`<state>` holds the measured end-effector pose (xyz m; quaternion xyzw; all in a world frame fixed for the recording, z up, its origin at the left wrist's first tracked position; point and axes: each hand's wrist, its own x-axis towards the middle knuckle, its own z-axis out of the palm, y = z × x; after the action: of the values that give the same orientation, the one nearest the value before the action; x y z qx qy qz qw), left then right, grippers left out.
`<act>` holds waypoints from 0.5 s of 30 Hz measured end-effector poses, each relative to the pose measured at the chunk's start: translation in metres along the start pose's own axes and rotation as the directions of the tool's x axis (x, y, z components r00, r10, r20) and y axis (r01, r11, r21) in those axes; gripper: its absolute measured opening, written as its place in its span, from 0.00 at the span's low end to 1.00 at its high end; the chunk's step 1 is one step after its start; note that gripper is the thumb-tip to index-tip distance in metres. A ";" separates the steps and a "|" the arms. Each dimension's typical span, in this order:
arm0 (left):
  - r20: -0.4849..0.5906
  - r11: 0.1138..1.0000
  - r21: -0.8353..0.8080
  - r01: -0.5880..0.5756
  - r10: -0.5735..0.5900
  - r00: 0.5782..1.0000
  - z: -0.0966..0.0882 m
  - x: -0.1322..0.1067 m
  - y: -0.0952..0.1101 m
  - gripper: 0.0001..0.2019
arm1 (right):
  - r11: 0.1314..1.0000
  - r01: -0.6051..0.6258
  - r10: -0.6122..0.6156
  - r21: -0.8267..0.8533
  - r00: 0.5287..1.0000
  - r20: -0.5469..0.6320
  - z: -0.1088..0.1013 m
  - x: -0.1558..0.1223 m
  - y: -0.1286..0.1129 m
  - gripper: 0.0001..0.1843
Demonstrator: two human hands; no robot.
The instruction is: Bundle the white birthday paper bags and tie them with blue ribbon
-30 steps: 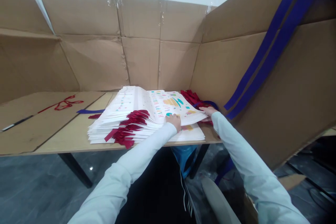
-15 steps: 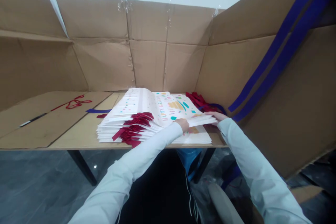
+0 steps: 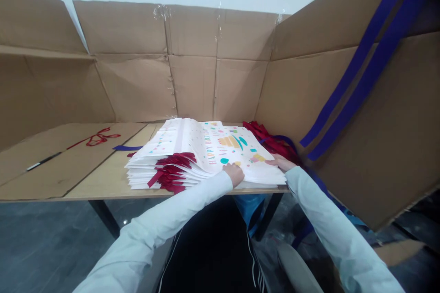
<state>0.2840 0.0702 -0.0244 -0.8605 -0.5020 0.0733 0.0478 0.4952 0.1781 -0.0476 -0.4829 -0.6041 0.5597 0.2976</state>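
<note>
Tabletop (image 3: 99,186) below, curled left fingers (image 3: 237,172) and straighter right fingers (image 3: 274,161) touch paper (image 3: 231,143), grip unclear.

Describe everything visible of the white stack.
The white stack has many thin, paper-like layers printed with "HAPPY", a cake and coloured shapes. Dark red ribbons jut from its near side, left of centre. It lies on the table, higher at left. The left hand touches its near edge, the right hand its right side.
</note>
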 end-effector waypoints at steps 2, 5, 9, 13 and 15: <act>0.012 0.999 -0.036 0.041 -0.041 0.999 0.001 -0.008 -0.005 0.24 | 0.997 -0.014 0.016 0.078 1.000 -0.021 0.007 -0.011 0.006 0.27; 0.085 0.987 -0.154 0.047 -0.034 0.996 -0.007 -0.015 -0.021 0.30 | 0.991 0.013 -0.007 0.135 0.999 -0.045 0.016 -0.026 0.005 0.30; 0.224 0.954 -0.289 0.083 -0.017 0.975 -0.033 0.009 -0.057 0.20 | 0.988 0.031 -0.028 0.153 0.999 -0.023 0.019 -0.033 -0.001 0.35; 0.246 0.929 -0.204 0.308 -0.256 0.935 -0.058 0.074 -0.108 0.25 | 0.987 0.054 -0.062 0.154 0.997 0.047 0.013 -0.027 0.000 0.43; 0.182 0.902 -0.199 0.382 -0.349 0.919 -0.061 0.110 -0.135 0.26 | 0.995 0.077 -0.078 0.062 0.997 0.021 0.011 -0.024 0.003 0.41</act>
<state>0.2321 0.2319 0.0481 -0.7430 -0.6618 0.0652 -0.0753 0.4947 0.1510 -0.0484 -0.4434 -0.6084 0.5715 0.3267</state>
